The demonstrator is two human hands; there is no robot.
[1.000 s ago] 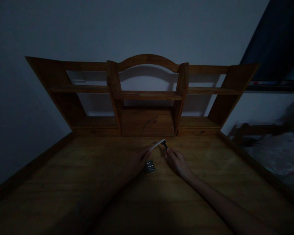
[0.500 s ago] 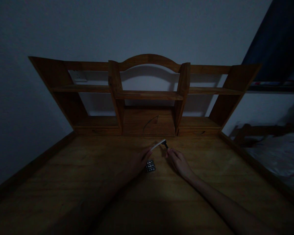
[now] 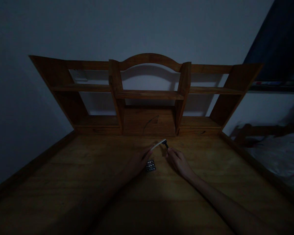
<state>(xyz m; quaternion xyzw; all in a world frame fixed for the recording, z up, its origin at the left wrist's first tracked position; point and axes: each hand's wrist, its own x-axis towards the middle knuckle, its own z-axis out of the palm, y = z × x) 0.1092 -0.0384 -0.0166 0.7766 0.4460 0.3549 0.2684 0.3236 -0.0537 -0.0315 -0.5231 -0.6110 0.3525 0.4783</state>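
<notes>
My left hand [image 3: 140,160] is closed on the lower end of a thin pale strip [image 3: 158,144], which slants up to the right. The far end of this strip meets the head of a small black tool [image 3: 166,144]; in the dim light I cannot tell whether they are joined or just touching. Its handle is pinched in my right hand [image 3: 178,160], thumb and fingers together. Beside my left hand, a small dark block [image 3: 151,165] with rows of bright marks lies on the wooden desk [image 3: 147,202]. The exact kinds of these things are too dark to make out.
A wooden shelf unit [image 3: 149,95] with open compartments and small drawers rises along the desk's back edge. Raised wooden rims run along both desk sides. To the right lies a pale, plastic-like heap [image 3: 279,156], with a dark curtain [image 3: 279,39] above.
Both hands, the strip and the black tool stay almost in place. The whole view has shifted very slightly.
</notes>
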